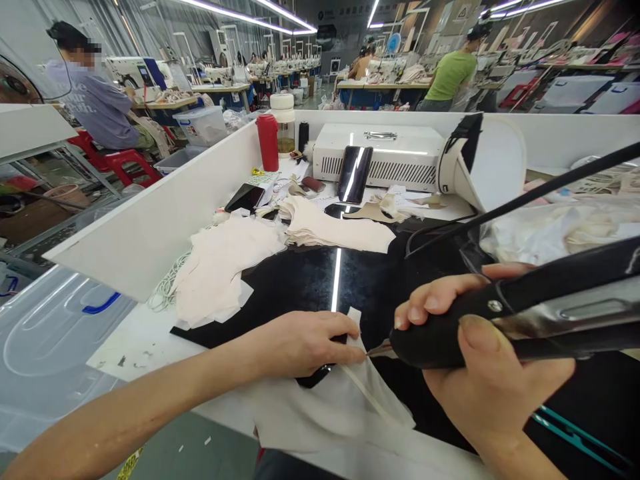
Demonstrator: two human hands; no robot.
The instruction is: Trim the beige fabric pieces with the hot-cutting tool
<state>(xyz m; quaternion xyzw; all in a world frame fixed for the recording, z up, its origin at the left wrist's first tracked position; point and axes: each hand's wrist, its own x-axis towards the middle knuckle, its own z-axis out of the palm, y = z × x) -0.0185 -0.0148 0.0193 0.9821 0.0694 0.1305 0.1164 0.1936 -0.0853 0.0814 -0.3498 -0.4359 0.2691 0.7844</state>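
Note:
My right hand [480,360] is wrapped round the black handle of a corded hot-tip tool [525,313]. Its thin metal tip points left and meets the edge of a white fabric piece [325,407]. My left hand [300,343] lies on that fabric with its fingers curled, pinching the edge right at the tip. The fabric rests on a glossy black work mat [310,280] at the near edge of the table. A narrow strip of the fabric trails down toward me.
Cream fabric pieces are stacked [330,230] and spread [220,267] on the mat's far left. Behind stand a white box machine [385,157], two phones [355,175], a red bottle [268,141] and a white divider wall [165,207]. Other people sit and stand at further benches.

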